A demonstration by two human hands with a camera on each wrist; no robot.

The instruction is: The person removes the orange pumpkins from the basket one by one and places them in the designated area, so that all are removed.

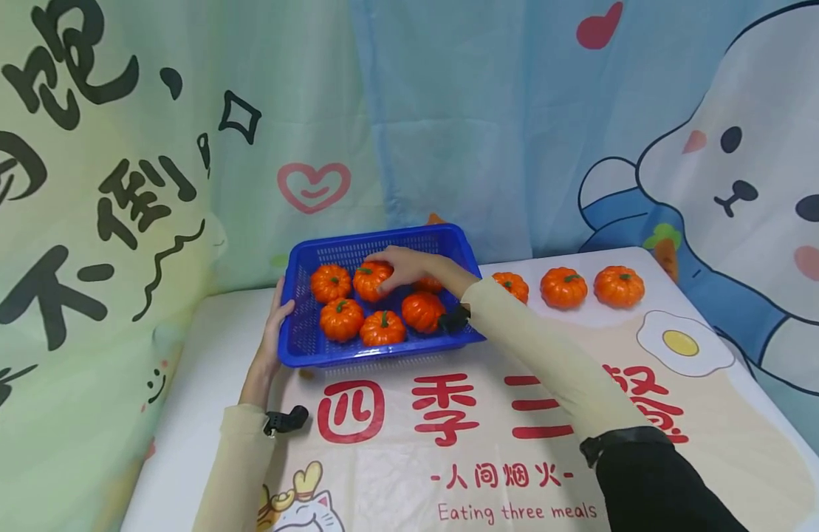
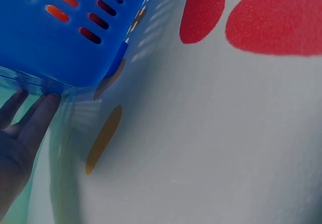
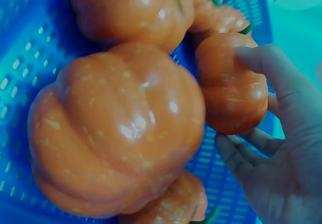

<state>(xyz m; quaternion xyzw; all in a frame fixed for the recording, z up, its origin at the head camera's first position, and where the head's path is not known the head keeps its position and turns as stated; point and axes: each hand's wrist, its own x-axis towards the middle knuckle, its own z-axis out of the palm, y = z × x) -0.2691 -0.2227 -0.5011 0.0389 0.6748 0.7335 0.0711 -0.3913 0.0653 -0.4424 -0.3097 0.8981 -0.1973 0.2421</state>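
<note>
A blue plastic basket (image 1: 382,357) with slotted walls holds several small orange pumpkins, among them a pumpkin (image 1: 341,320) at the front left. My right hand (image 1: 409,267) reaches in over the basket's right side. Its thumb and curled fingers grip a pumpkin (image 3: 231,90) at the back, which sits beside a larger-looking pumpkin (image 3: 115,128) in the right wrist view. At the basket's left end is my left hand (image 1: 273,325), its fingers extended against the outer wall and the thumb by the rim. In the left wrist view, those fingertips (image 2: 50,103) touch near the basket's lower edge.
Three more pumpkins stand right of the basket, including the rightmost pumpkin (image 1: 619,287) and its neighbour (image 1: 564,288). A printed cloth (image 1: 515,465) covers the table. Behind the basket hangs a patterned curtain (image 1: 449,148).
</note>
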